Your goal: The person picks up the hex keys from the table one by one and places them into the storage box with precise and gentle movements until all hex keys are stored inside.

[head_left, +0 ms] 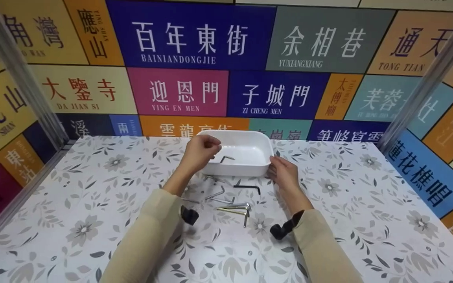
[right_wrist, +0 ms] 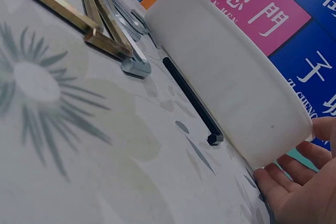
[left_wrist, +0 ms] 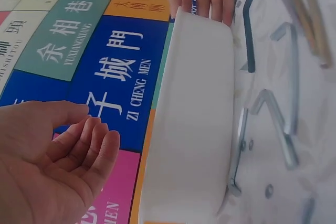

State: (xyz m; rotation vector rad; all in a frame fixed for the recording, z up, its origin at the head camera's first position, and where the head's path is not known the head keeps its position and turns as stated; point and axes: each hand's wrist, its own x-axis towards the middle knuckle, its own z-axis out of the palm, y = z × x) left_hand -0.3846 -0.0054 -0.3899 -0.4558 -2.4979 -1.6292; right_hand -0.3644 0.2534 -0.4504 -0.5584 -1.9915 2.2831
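Observation:
A white plastic box [head_left: 236,169] stands at the back of the table, one small hex key [head_left: 227,158] lying inside it. My left hand [head_left: 204,151] hovers over the box's left end; in the left wrist view its fingers [left_wrist: 100,145] curl loosely with nothing visible between them. At the opposite end my right hand [head_left: 286,173] holds the box by its corner, thumb and fingers on either side of the rim and wall. Just in front of the box lies a black hex key [head_left: 249,186]. Nearer are silver hex keys [head_left: 220,198] and gold-coloured hex keys [right_wrist: 63,9], several in all.
The flower-patterned tablecloth [head_left: 92,188] covers the table. Behind the box rises a wall panel [head_left: 177,92] of coloured street-name signs. Metal frame posts [head_left: 419,82] stand at the back corners. A black wrist camera mount [head_left: 190,215] sits at each cuff.

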